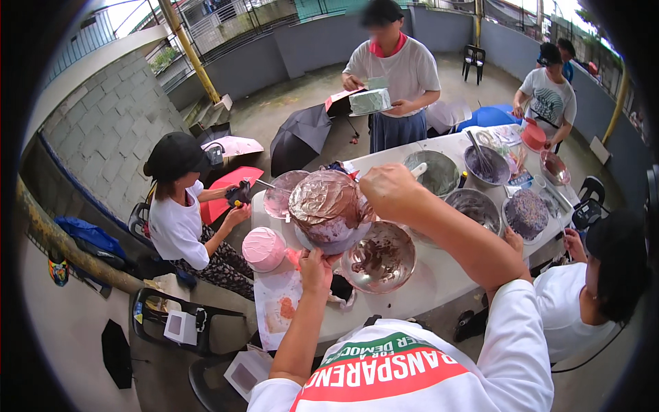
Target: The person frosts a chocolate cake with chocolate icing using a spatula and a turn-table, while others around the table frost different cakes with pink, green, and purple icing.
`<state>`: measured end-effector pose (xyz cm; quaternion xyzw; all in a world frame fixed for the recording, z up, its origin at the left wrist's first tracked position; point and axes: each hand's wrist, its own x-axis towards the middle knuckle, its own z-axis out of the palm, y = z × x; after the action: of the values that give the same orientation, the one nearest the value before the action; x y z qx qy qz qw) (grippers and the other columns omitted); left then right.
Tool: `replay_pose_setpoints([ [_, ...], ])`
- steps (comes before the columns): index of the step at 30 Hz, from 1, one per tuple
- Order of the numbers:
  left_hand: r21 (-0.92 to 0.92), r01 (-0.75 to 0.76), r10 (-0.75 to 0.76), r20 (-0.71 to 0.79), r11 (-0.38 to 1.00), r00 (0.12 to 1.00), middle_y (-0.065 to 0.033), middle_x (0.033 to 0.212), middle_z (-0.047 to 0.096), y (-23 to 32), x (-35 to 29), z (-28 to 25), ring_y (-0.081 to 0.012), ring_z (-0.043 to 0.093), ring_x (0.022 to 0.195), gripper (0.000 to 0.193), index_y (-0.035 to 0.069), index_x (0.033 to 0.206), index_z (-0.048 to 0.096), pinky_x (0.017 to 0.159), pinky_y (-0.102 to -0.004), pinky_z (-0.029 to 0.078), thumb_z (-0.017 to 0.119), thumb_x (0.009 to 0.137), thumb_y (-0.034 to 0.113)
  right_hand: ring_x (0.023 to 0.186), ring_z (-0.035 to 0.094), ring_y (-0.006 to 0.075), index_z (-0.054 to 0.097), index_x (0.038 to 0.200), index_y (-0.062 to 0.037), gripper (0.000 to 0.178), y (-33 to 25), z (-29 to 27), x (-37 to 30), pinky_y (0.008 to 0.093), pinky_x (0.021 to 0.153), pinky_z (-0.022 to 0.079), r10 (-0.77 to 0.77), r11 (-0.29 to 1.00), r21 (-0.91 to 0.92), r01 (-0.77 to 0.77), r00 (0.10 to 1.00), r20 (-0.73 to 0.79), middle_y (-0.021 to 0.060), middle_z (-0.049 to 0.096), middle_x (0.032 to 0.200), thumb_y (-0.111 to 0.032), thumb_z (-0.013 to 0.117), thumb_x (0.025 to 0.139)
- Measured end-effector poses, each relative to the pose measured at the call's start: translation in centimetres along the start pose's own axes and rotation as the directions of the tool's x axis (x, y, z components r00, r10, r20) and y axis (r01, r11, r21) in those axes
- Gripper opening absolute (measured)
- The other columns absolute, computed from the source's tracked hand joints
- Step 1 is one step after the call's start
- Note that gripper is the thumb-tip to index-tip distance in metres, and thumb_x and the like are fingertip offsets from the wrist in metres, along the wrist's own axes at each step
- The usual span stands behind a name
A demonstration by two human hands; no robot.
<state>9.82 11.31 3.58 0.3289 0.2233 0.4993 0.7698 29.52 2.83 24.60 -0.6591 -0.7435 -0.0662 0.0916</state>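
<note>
A round cake with brown frosting (pixel 324 202) is held up above the table, tilted toward the far side. Its top is covered in ridged brown frosting, and its lower side looks paler. My left hand (pixel 316 272) grips it from below at its near edge. Close to the cake's right side, my right hand (pixel 391 191) is closed with the knuckles up; what it holds is hidden behind the fingers. Beneath the hands stands a metal bowl (pixel 406 276) smeared with brown frosting. A pink frosted cake (pixel 263 248) sits left of my left hand.
Several bowls of frosting, including one with a whisk (pixel 482 156), cover the table (pixel 429 292). A purple cake (pixel 526 214) stands at right beside a co-worker. Across the table, a person holds a pale green cake (pixel 369 102). Another person stands at left near open umbrellas (pixel 300 139).
</note>
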Motion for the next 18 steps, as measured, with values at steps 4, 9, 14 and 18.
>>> replay_pose_setpoints([
  [4, -0.012, 0.002, -0.003, -0.021, 1.000, 1.000, -0.0160, 0.098, 0.057, 0.4, 0.0, 0.2, -0.0307, 0.064, 0.083, 0.020, -0.003, 0.100, 0.043, 0.070, -0.0451, 0.059, 0.044, 0.080, 0.000, 0.076, 0.064, 0.0312, 0.066, 0.069, -0.0002, 0.010, -0.5, -3.3, -0.4, 0.0382, 0.070, 0.050, 0.073, 0.993, -0.093, -0.077, 0.997, -0.036, 0.0198, 0.064, 0.075, -0.004, 0.062, 0.061],
  [9, -0.038, -0.003, 0.003, 0.000, 0.999, 1.000, -0.0158, 0.098, 0.057, 0.3, 0.3, 0.7, -0.0301, 0.064, 0.082, 0.020, -0.003, 0.100, 0.044, 0.069, -0.0448, 0.059, 0.044, 0.080, 0.001, 0.077, 0.064, 0.0319, 0.065, 0.070, 0.0003, 0.011, -0.1, -0.6, 0.0, 0.0386, 0.070, 0.050, 0.069, 0.993, -0.096, -0.064, 0.996, 0.050, 0.0201, 0.064, 0.077, -0.006, 0.059, 0.063],
  [14, -0.030, 0.002, -0.001, 0.013, 1.000, 1.000, -0.0153, 0.096, 0.058, 0.1, 0.3, 0.8, -0.0297, 0.064, 0.081, 0.021, -0.004, 0.101, 0.045, 0.069, -0.0453, 0.059, 0.043, 0.081, 0.001, 0.077, 0.064, 0.0330, 0.065, 0.071, -0.0005, 0.012, -0.5, -1.3, 0.7, 0.0386, 0.068, 0.050, 0.001, 0.998, -0.061, -0.006, 0.997, -0.076, 0.0201, 0.064, 0.076, -0.006, 0.059, 0.062],
  [18, -0.014, -0.018, 0.018, -0.040, 1.000, 0.999, -0.0157, 0.096, 0.060, 0.4, 0.3, 0.3, -0.0294, 0.065, 0.081, 0.023, -0.005, 0.102, 0.045, 0.066, -0.0411, 0.059, 0.041, 0.081, 0.001, 0.076, 0.065, 0.0324, 0.066, 0.070, -0.0002, 0.011, -2.3, -6.9, 0.6, 0.0375, 0.067, 0.051, 0.039, 0.989, -0.142, -0.041, 0.999, -0.018, 0.0196, 0.064, 0.074, -0.004, 0.061, 0.061],
])
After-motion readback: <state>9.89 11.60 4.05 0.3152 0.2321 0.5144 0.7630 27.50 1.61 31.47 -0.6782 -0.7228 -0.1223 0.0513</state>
